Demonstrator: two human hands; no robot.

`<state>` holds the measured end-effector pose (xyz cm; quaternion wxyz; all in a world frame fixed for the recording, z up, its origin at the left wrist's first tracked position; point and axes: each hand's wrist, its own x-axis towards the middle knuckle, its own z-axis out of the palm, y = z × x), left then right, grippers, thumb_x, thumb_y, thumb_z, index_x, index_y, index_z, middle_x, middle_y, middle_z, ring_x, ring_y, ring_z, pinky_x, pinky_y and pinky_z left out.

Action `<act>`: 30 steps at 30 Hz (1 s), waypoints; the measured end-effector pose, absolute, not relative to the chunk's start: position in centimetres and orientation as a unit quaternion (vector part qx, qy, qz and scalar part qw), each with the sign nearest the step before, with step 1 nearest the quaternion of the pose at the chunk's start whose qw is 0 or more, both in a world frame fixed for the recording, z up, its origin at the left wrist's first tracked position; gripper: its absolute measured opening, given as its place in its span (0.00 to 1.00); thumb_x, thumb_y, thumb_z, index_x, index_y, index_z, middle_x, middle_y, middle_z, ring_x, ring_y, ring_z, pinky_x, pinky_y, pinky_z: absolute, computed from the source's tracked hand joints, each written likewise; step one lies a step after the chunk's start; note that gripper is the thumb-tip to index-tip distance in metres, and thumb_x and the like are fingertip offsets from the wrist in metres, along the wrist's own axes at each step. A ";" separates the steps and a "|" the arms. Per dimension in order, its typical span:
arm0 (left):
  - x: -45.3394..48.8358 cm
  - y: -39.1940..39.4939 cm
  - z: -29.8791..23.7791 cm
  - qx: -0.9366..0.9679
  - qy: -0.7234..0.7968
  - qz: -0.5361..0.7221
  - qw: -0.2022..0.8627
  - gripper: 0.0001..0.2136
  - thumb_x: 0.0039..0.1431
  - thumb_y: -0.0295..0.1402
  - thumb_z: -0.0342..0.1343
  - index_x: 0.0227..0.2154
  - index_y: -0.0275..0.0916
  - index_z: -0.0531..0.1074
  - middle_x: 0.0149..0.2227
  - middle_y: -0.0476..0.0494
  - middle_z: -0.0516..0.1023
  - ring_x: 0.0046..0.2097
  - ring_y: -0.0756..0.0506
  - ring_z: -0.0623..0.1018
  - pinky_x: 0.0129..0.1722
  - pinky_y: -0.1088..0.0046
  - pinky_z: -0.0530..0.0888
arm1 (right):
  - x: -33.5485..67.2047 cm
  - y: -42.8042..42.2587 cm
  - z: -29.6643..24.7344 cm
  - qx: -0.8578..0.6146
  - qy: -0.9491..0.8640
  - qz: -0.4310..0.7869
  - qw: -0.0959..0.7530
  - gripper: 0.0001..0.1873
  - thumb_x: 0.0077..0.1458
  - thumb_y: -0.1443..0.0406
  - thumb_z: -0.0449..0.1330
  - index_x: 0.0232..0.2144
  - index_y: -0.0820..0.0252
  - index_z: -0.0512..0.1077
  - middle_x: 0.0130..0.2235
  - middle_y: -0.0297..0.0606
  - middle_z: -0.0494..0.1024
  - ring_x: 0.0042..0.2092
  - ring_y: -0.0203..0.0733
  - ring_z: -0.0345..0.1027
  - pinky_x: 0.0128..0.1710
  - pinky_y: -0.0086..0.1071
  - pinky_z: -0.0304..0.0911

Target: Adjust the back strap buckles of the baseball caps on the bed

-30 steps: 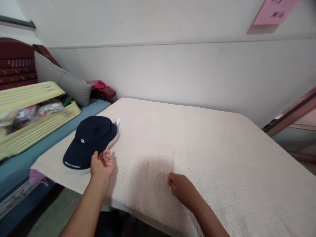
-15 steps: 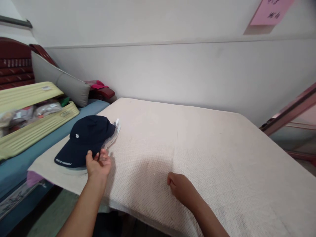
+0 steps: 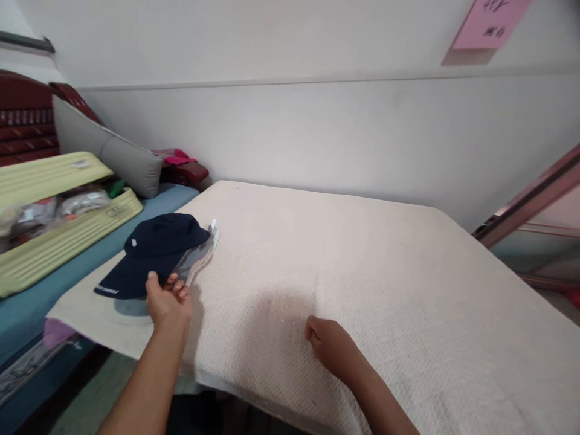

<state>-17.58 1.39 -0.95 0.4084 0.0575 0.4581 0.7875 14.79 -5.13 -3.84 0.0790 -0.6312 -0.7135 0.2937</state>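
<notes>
A dark navy baseball cap [image 3: 165,238] with a small white mark on its front sits at the left end of the cloth-covered table. My left hand [image 3: 170,299] pinches the edge of its brim, thumb on top and fingers underneath. The brim is tipped up off the surface. Beneath the cap shows greyish, pale-edged material [image 3: 199,260], partly hidden, with a white tag at its far end. A pale rounded edge lies below the brim. My right hand [image 3: 328,344] rests closed on the cloth near the table's front, with nothing visible in it.
The off-white textured cloth [image 3: 362,254] covers the table up to a white wall. Left of it, a blue bed [image 3: 95,244] carries an open yellow-green case [image 3: 113,211] with bagged items and a grey pillow [image 3: 122,151]. A pinkish frame [image 3: 534,196] stands at right.
My left hand has lifted the cap's brim and shifted slightly left, exposing more of the grey material underneath. My right hand stays in place.
</notes>
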 end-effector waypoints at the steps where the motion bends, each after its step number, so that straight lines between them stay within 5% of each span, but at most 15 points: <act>1: -17.4 1.4 -0.8 0.062 0.452 0.797 0.397 0.14 0.61 0.42 0.47 0.25 0.39 0.61 0.20 0.55 0.67 0.16 0.56 0.62 0.13 0.83 0.56 | 14.8 -5.1 -4.0 -0.630 -0.715 0.292 0.082 0.11 0.53 0.74 0.47 0.24 0.61 0.65 0.28 0.39 0.74 0.28 0.36 0.62 0.26 0.30 0.43; 8: -14.7 2.6 -0.4 0.150 0.438 0.820 0.337 0.04 0.59 0.29 0.53 0.31 0.35 0.71 0.33 0.46 0.79 0.22 0.55 0.72 0.16 0.83 0.63 | 14.5 -4.9 -3.9 -0.628 -0.721 0.281 0.082 0.11 0.54 0.74 0.47 0.24 0.62 0.65 0.27 0.40 0.74 0.28 0.36 0.63 0.27 0.29 0.45; 17: -9.6 3.2 0.3 0.289 0.433 0.803 0.289 0.05 0.56 0.24 0.56 0.33 0.35 0.76 0.38 0.42 0.80 0.21 0.53 0.74 0.16 0.80 0.62 | 14.9 -5.1 -4.4 -0.619 -0.717 0.296 0.123 0.10 0.52 0.75 0.49 0.24 0.61 0.66 0.27 0.38 0.74 0.29 0.36 0.63 0.28 0.29 0.49; 22: -4.9 0.2 0.0 0.353 0.436 0.746 0.360 0.06 0.56 0.24 0.55 0.33 0.34 0.77 0.30 0.43 0.79 0.21 0.52 0.71 0.19 0.79 0.65 | 15.0 -4.9 -4.0 -0.548 -0.612 0.481 0.306 0.09 0.57 0.65 0.52 0.26 0.61 0.68 0.28 0.38 0.74 0.31 0.38 0.66 0.31 0.30 0.56; 26: -0.7 -3.3 -1.7 0.435 0.434 0.638 0.463 0.06 0.57 0.29 0.57 0.32 0.36 0.78 0.21 0.45 0.75 0.21 0.50 0.69 0.21 0.77 0.65 | 15.9 -4.5 -2.5 -0.418 -0.374 0.669 0.488 0.24 0.58 0.47 0.49 0.39 0.61 0.70 0.37 0.45 0.77 0.40 0.45 0.72 0.40 0.37 0.64; 30: 2.4 -6.7 -3.1 0.491 0.435 0.503 0.564 0.05 0.52 0.30 0.61 0.23 0.41 0.78 0.21 0.44 0.75 0.23 0.47 0.70 0.27 0.72 0.69 | 18.6 -4.1 -1.5 -0.349 -0.228 0.675 0.609 0.27 0.57 0.44 0.48 0.40 0.57 0.72 0.43 0.43 0.78 0.49 0.46 0.70 0.50 0.40 0.62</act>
